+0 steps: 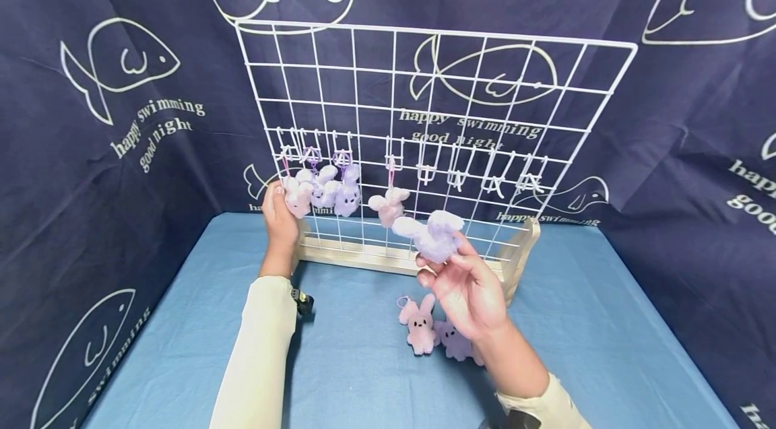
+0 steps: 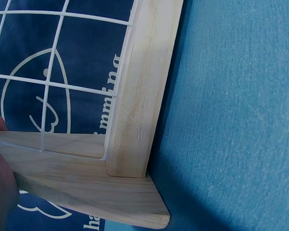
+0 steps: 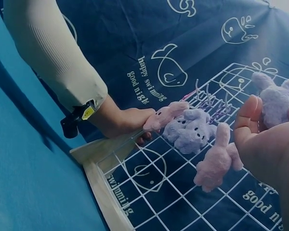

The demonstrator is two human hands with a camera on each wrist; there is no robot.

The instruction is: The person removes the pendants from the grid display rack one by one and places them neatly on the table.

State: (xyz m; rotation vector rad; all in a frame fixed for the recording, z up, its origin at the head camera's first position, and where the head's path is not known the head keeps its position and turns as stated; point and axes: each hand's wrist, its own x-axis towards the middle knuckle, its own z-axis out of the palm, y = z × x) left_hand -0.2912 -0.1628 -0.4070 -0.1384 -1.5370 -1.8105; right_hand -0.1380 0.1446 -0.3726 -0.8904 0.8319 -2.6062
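Note:
My right hand (image 1: 469, 287) holds a lavender plush bunny charm (image 1: 433, 235) by its lower body, in front of the white wire grid rack (image 1: 397, 106). At the rack's left end, my left hand (image 1: 281, 217) grips the wooden stand (image 2: 77, 180); its fingers are mostly out of sight. Next to that hand hang a pink bunny charm (image 1: 298, 199) and two lavender bunny charms (image 3: 188, 132) on hooks. Another pink bunny (image 3: 216, 159) hangs near the middle of the grid.
On the blue tablecloth (image 1: 351, 361) lie a pink bunny (image 1: 421, 324) and a lavender bunny (image 1: 455, 341), partly behind my right forearm. Several white hooks (image 1: 494, 183) stick out from the grid's right half. A dark printed curtain (image 1: 133, 193) stands behind and at both sides.

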